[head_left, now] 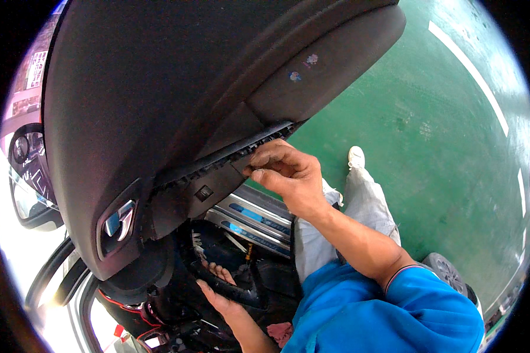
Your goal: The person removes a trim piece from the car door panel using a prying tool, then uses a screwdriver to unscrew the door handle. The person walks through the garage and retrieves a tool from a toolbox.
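A black car door panel [141,106] fills the upper left, with an open slot edged by black clips [218,163] along its armrest. My right hand [285,173] is beside this slot, thumb and fingers curled together in a pinch. Whatever the fingertips may hold is too small to make out. Lower down, my left hand [221,294] grips a curved black plastic piece [241,293], thumb on the near side and fingertips showing beyond it. Its exact kind is not clear. A small square switch [203,193] sits in the trim below the slot.
A chrome inside door handle [119,226] is at the left, with a side mirror [32,182] beyond. Metal sill plates [250,220] with blue strips lie under my right hand. A reddish cloth [281,332] is near my waist. Green floor [430,147] stretches right, towards a wheel [447,269].
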`<action>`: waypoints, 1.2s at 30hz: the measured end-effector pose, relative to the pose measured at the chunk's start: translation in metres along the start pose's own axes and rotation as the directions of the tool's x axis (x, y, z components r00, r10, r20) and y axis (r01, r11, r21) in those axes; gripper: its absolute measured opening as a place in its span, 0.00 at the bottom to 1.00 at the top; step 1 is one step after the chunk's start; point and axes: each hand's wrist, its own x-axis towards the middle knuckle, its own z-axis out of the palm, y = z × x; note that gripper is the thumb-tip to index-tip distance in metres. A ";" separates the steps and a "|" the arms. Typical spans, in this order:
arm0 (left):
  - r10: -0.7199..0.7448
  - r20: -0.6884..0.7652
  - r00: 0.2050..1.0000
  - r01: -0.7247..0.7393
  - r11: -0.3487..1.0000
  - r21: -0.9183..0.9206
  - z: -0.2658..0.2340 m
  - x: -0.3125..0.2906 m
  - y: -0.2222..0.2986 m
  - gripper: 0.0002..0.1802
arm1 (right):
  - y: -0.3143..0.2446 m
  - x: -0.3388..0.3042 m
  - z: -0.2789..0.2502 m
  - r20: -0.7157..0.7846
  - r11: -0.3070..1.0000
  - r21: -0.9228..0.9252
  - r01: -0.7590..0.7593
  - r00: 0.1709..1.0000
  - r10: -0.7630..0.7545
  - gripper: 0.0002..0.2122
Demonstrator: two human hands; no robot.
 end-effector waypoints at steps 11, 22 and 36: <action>-0.018 -0.002 1.000 0.018 0.999 -0.028 -0.008 0.003 -0.001 0.30 | -0.007 0.001 0.005 -0.044 0.996 -0.037 -0.078 0.996 0.076 0.11; -0.014 -0.005 1.000 0.014 1.000 -0.015 -0.007 0.003 -0.002 0.30 | -0.005 0.001 0.008 -0.079 0.996 -0.088 -0.023 0.997 0.016 0.13; -0.029 0.023 0.999 0.028 0.999 0.028 -0.028 0.012 -0.006 0.36 | -0.001 0.003 0.007 0.032 0.887 -0.407 0.220 0.974 -0.226 0.11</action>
